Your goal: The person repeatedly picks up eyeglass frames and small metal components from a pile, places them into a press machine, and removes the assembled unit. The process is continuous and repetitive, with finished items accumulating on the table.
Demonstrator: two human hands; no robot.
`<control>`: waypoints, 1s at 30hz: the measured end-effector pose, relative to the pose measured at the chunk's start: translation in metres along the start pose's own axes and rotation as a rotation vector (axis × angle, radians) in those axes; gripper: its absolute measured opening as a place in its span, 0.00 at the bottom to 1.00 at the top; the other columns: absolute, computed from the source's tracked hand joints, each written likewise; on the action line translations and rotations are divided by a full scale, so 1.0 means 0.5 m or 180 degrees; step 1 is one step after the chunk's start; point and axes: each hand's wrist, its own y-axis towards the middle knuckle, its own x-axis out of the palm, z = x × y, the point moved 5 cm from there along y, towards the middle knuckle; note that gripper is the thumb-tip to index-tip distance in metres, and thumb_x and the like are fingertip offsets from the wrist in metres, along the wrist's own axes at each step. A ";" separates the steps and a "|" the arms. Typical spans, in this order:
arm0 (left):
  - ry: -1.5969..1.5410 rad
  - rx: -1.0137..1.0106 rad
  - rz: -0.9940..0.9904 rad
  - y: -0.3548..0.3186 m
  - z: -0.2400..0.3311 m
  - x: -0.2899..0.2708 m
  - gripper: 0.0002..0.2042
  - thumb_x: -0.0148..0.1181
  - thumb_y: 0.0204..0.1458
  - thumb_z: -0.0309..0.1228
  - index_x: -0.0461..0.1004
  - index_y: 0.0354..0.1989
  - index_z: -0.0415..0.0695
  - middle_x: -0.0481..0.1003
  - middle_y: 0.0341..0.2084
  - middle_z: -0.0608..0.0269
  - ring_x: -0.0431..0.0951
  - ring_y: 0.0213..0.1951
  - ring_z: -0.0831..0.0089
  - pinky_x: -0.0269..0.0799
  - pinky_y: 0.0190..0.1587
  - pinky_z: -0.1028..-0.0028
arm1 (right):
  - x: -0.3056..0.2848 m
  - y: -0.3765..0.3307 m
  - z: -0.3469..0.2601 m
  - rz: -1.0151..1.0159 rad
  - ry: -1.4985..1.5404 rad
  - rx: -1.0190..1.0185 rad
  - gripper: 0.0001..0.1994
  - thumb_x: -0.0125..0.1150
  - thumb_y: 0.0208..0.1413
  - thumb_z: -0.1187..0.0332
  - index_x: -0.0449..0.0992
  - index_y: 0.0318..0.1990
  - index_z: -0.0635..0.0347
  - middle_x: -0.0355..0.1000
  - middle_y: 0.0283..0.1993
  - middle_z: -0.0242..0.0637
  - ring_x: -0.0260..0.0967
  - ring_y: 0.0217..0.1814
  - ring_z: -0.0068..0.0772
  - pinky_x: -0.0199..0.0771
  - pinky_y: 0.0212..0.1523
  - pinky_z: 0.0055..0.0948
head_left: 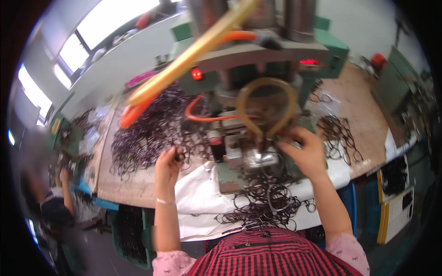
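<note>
My left hand (168, 166) is raised beside the heap of dark rings (142, 138), thumb and fingers closed on a small dark piece (179, 157) that looks like one of these rings. At the bench press (258, 60), my right hand (305, 151) has its fingertips drawn together by the right side of the metal fixture (260, 158). What those fingers hold, if anything, is blurred. A clear yellowish tube (292, 102) loops down to the fixture. More dark rings (262, 202) lie in a tangle between my forearms, close to my apron.
A thick yellow tube and an orange hose (133, 112) cross the upper left. Loose rings (340, 133) lie on the table's right side. White sheeting (198, 188) covers the front edge. Another person (55, 198) works at the far left, near a green bin (131, 234).
</note>
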 end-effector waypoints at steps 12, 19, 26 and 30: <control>0.0815 0.2663 -0.1461 -0.235 0.121 0.347 0.09 0.51 0.64 0.31 0.68 0.49 0.42 0.73 0.36 0.64 0.73 0.28 0.78 0.67 0.28 0.82 | 0.071 -0.013 0.003 -0.0200 0.1641 0.0032 0.29 0.64 0.48 0.83 0.63 0.60 0.70 0.73 0.48 0.37 0.70 0.45 0.22 0.72 0.48 0.22; 0.0637 0.2639 -0.0839 -0.206 0.111 0.388 0.08 0.50 0.63 0.24 0.67 0.48 0.36 0.75 0.36 0.56 0.79 0.32 0.69 0.74 0.29 0.76 | 0.074 -0.060 -0.022 -0.0112 0.1772 0.0234 0.28 0.61 0.54 0.79 0.62 0.63 0.67 0.76 0.47 0.37 0.72 0.52 0.27 0.67 0.57 0.26; 0.0509 -0.1366 -0.2595 -0.345 -0.043 0.389 0.09 0.46 0.66 0.34 0.66 0.44 0.40 0.77 0.23 0.55 0.75 0.17 0.71 0.66 0.17 0.78 | -0.070 -0.064 0.154 0.0799 -0.3002 -0.0269 0.13 0.67 0.45 0.70 0.80 0.41 0.59 0.68 0.60 0.52 0.59 0.67 0.54 0.68 0.56 0.47; 0.0441 -0.1924 -0.1731 -0.274 -0.136 0.423 0.13 0.44 0.68 0.38 0.66 0.45 0.41 0.76 0.20 0.60 0.72 0.15 0.75 0.59 0.14 0.83 | -0.076 -0.048 0.225 0.1013 -0.2922 -0.0550 0.08 0.67 0.45 0.71 0.78 0.34 0.60 0.71 0.56 0.46 0.62 0.64 0.52 0.69 0.53 0.47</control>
